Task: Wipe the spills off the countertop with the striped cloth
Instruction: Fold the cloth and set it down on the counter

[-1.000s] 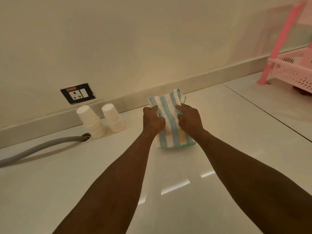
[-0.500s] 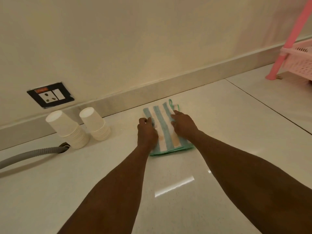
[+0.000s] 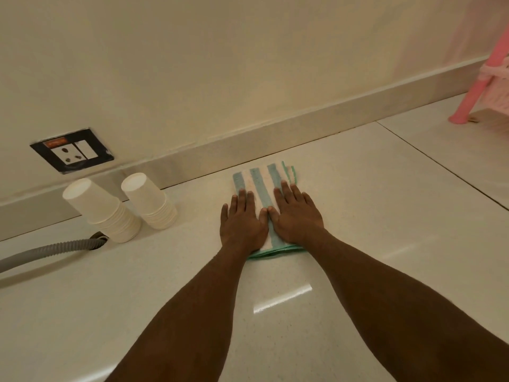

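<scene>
The striped cloth (image 3: 260, 179), folded, white with blue-green stripes and a green edge, lies flat on the pale glossy countertop (image 3: 371, 216) close to the back ledge. My left hand (image 3: 242, 221) presses flat on its left half, fingers stretched out. My right hand (image 3: 296, 216) presses flat on its right half in the same way. The two thumbs touch over the middle stripe. Neither hand grips the fabric. No spill is visible around the cloth; what lies beneath it is hidden.
Two stacks of upturned white paper cups (image 3: 102, 210) (image 3: 150, 201) stand left of the cloth near the ledge. A grey ribbed hose (image 3: 49, 250) enters a hole beside them. A wall socket (image 3: 71, 150) sits above. A pink plastic rack (image 3: 479, 86) stands far right.
The cloth was held up in both fists, then laid down on the counter. Both hands have opened and now lie flat on it.
</scene>
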The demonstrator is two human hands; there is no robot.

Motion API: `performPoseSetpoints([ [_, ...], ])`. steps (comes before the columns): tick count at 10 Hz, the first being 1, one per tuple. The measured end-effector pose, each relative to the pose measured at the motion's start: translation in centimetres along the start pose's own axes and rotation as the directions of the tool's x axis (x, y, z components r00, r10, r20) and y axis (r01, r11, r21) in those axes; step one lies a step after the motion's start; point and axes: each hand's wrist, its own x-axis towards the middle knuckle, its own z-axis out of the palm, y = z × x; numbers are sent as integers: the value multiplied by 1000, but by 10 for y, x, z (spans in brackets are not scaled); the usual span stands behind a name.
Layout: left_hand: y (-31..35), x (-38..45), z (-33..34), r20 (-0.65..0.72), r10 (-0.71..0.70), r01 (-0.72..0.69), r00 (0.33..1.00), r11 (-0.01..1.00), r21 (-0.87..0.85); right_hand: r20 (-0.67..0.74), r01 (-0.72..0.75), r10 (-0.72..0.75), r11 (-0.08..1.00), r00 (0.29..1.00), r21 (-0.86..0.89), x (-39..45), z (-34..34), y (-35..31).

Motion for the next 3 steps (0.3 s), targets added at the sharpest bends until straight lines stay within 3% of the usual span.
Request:
performPoseSetpoints([
  [2,3,-1,-18,104,9,-11,995,1000,21,115,6,-8,1000,993,18,-5,-19,-1],
  [3,-3,-10,-29,59,16,-16,998,1000,8,12,12,-13,999,1000,53,-15,-22,-10],
])
